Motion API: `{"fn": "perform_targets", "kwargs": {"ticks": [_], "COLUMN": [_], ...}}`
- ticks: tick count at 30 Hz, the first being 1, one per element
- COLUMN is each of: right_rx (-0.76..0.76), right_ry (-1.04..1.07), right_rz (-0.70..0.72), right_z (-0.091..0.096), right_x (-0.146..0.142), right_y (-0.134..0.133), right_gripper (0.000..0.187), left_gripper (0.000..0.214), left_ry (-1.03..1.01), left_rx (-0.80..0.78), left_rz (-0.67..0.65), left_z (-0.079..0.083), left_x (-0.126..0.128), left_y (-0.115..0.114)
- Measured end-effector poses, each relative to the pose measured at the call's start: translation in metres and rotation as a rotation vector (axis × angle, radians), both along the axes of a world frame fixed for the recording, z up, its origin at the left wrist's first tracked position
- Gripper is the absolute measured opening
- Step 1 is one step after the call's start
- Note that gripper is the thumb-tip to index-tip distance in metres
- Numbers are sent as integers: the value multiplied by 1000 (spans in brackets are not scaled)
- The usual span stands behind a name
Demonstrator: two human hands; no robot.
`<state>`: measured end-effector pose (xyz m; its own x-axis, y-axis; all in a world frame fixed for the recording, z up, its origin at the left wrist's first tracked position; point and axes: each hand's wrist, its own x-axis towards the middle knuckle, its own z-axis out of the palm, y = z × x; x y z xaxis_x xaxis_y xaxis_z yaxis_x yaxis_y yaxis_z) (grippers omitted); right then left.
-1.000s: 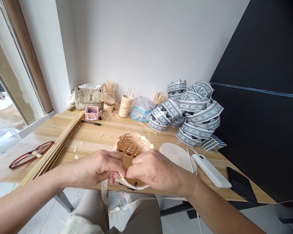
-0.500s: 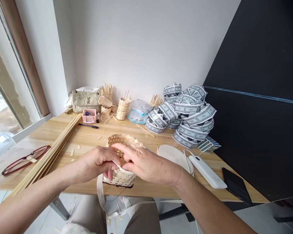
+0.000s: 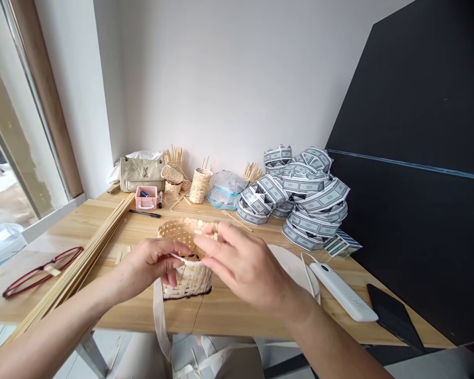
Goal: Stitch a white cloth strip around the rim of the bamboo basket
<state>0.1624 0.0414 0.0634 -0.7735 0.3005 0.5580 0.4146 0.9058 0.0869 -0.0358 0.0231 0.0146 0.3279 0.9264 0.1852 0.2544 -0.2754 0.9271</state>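
Observation:
A small woven bamboo basket point(image 3: 186, 263) rests on the wooden table point(image 3: 229, 316), tipped with its open mouth facing up and back. My left hand point(image 3: 152, 263) is at its near rim, pinching the end of a thin white strap point(image 3: 181, 259) between thumb and fingers. The strap's longer part point(image 3: 160, 323) hangs down past the table edge. My right hand point(image 3: 243, 266) is spread above the basket's right side, fingers apart and holding nothing. Its fingertips hide part of the rim.
A bundle of long bamboo strips point(image 3: 77, 268) and red glasses point(image 3: 43, 272) lie left. At the back are a pink box point(image 3: 146, 197), a pen point(image 3: 144, 213), woven cylinders point(image 3: 200, 185) and stacked printed paper bands point(image 3: 304, 199). A power bank point(image 3: 342, 291) and black phone point(image 3: 393, 316) lie right.
My right hand has let go of the rim and lifted open above the basket. The basket now rests lower on the table, and my left hand still pinches the strap.

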Motion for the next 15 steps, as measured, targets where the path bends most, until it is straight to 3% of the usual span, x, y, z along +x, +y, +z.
{"fn": "perform_targets", "kwargs": {"ticks": [4, 8, 12, 15], "right_rx": [210, 341, 322, 176], "right_ry": [-12, 24, 96, 268], "right_rz": [46, 65, 258, 308], "right_z": [-19, -32, -44, -57], "right_x": [-11, -22, -31, -42], "right_y": [-4, 0, -12, -26], "right_gripper": [36, 35, 25, 24], "left_gripper": [33, 33, 33, 29], "left_ry": [-10, -17, -33, -15], "left_rx": [32, 55, 96, 133], "left_rz": [27, 38, 71, 116], "left_z": [-2, -9, -14, -12], "left_x": [-1, 2, 2, 0], "left_y": [2, 5, 7, 6]}}
